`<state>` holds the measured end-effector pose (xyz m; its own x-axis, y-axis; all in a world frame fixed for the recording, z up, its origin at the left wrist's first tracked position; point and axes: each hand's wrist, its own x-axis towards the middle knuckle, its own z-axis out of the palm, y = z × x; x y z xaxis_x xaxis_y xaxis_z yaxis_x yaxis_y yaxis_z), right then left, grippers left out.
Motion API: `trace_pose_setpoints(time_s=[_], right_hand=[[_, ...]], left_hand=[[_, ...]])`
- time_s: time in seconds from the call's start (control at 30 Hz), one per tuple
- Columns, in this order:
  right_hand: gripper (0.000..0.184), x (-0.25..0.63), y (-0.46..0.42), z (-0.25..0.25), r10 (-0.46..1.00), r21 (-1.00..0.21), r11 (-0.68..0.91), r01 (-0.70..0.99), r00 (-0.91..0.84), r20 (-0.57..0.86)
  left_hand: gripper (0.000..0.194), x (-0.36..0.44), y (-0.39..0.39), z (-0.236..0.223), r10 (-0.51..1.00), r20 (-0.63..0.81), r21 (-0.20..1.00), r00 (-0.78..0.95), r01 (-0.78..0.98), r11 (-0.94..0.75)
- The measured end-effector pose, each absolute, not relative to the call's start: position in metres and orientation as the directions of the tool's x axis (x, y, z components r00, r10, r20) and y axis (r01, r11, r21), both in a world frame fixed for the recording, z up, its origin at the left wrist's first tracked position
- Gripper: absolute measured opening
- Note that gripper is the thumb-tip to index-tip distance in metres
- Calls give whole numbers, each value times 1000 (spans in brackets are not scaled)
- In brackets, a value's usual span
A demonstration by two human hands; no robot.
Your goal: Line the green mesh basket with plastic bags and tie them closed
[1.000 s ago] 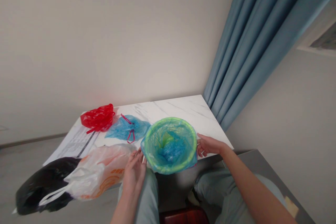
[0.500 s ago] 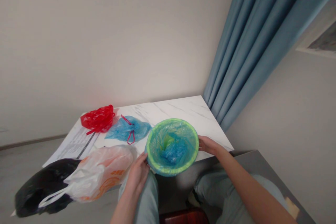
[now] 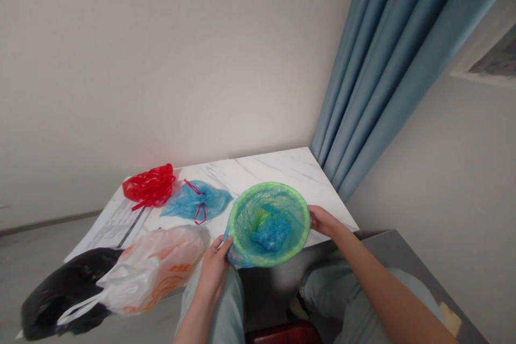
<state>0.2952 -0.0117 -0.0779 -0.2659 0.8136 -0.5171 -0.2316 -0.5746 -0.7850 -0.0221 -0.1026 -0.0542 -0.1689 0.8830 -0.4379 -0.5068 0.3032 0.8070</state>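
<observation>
A green wastebasket (image 3: pixel 248 198) is tilted toward me at the table's front edge. Its rim and inside are covered by a translucent blue bin liner (image 3: pixel 274 231), which bunches at the bottom and folds over the outside. My left hand (image 3: pixel 217 260) pinches the liner at the lower left of the rim, thumb on top. My right hand (image 3: pixel 323 221) is closed at the right side of the rim, on the liner's edge; its fingertips are partly hidden. Left of the basket lies a blue plastic bag (image 3: pixel 213 201) with red drawstrings.
On the white marbled table (image 3: pixel 278 164) also lie a red plastic bag (image 3: pixel 150 185), a printed sheet (image 3: pixel 115 228), a white bag with orange print (image 3: pixel 157 269) and a black bag (image 3: pixel 68 290). A blue curtain (image 3: pixel 363 75) hangs at the right, by the wall.
The basket and my right hand have shifted slightly right. My left hand's thumb now shows over the liner, and the liner stands out further at the lower left.
</observation>
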Motion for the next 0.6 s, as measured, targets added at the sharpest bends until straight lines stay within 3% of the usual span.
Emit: trace_pose_setpoints(time_s=[0.17,0.33,0.6], right_hand=[[22,296,-10,-76,810,-756,-586,-292,-246,-532],[22,295,-11,-66,849,-774,-526,-353,-261,-459],[27,299,-11,-62,921,-883,-389,-264,-145,-362]], left_hand=[[38,-22,-105,-54,872,-460,818,-170,-462,341],[35,-25,-105,-53,875,-452,786,-170,-540,301],[47,-29,-108,-44,909,-409,742,-78,-608,282]])
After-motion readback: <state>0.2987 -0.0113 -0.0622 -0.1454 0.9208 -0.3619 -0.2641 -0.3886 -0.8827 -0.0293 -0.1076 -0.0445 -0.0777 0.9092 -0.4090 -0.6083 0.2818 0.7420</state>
